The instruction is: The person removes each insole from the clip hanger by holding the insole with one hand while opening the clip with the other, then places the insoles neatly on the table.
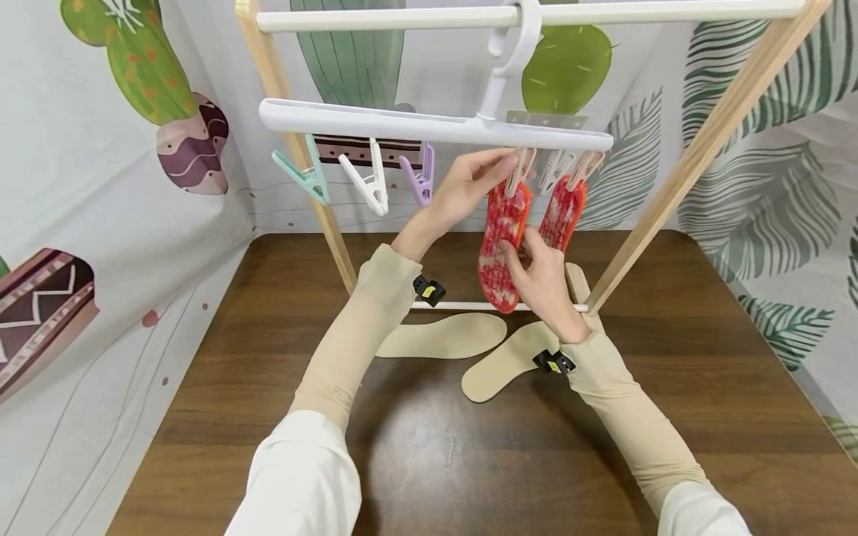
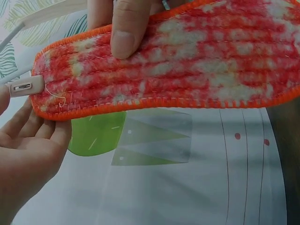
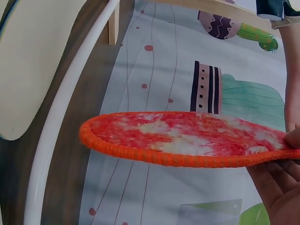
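A red-and-white insole [image 1: 497,257] with orange stitched edging hangs from a pale pink clothespin [image 1: 520,173] on the white hanger [image 1: 436,128]. My left hand [image 1: 465,186] pinches that clothespin; in the left wrist view its thumb is at the clothespin [image 2: 28,86] and its fingers lie behind the insole's upper end. My right hand [image 1: 541,275] pinches the same insole along its middle, with fingers [image 2: 126,35] on its face. A matching insole [image 1: 561,212] hangs beside it from another pink clothespin [image 1: 585,170]. The insole's lower end [image 3: 140,133] is unobstructed in the right wrist view.
Green [image 1: 308,175], white [image 1: 369,179] and purple [image 1: 421,175] clothespins hang at the hanger's left. The hanger hooks over the rack's top bar [image 1: 402,18]. Two beige insoles [image 1: 449,336] lie on the wooden table [image 1: 429,461] below. Patterned cloth stands behind.
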The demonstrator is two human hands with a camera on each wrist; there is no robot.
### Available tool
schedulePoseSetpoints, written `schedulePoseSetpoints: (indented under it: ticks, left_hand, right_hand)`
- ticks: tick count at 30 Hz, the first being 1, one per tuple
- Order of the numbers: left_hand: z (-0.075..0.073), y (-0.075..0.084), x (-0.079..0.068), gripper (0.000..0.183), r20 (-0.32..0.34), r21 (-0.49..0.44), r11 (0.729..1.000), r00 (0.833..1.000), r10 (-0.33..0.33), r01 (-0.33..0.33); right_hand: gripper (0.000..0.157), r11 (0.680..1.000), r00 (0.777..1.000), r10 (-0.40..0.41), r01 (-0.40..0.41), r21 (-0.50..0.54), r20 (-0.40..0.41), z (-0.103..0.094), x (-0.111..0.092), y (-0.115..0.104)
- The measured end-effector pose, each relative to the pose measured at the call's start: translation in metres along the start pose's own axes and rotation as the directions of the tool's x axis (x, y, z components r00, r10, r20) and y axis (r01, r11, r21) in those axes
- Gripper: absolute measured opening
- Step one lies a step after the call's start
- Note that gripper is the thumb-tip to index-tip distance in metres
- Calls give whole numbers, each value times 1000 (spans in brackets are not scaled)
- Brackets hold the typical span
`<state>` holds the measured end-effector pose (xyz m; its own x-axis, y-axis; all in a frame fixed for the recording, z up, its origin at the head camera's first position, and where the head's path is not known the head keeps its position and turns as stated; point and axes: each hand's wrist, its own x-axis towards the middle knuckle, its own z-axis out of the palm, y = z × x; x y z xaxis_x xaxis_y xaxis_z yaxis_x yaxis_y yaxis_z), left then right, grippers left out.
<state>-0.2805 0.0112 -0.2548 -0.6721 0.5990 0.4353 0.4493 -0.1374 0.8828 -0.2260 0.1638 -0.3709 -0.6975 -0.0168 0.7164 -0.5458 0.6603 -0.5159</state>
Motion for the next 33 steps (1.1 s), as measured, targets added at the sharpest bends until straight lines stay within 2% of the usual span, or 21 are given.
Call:
schedulePoseSetpoints:
  ticks: [5, 9, 13, 18, 27, 33]
  left_hand:
    - [0, 0, 4, 33, 29, -71, 997, 1000, 5, -3]
    - [-1, -2, 6, 34, 38, -86, 996, 999, 12, -8]
    - [-2, -10, 10, 33, 33, -131, 991, 999, 0, 5]
    - [-1, -21, 17, 33, 7, -169, 986, 1000, 14, -12]
    - [2, -24, 19, 27, -45, -121, 986, 993, 110, -114]
    - [4, -18, 19, 30, -79, -122, 989, 994, 75, -84]
  right_hand:
    - [16, 1000, 1000, 5, -5, -15, 1, 1, -1, -1]
    - [17, 1000, 1000, 3, -3, -15, 6, 3, -2, -2]
    - [17, 1000, 1000, -5, 5, -2, 10, 4, -2, -2]
    - [16, 1000, 1000, -6, 6, 6, 7, 3, -2, -4]
    - [14, 999, 999, -29, 29, -17, -19, 2, -2, -8]
    - [14, 999, 999, -40, 39, -22, -26, 2, -2, -7]
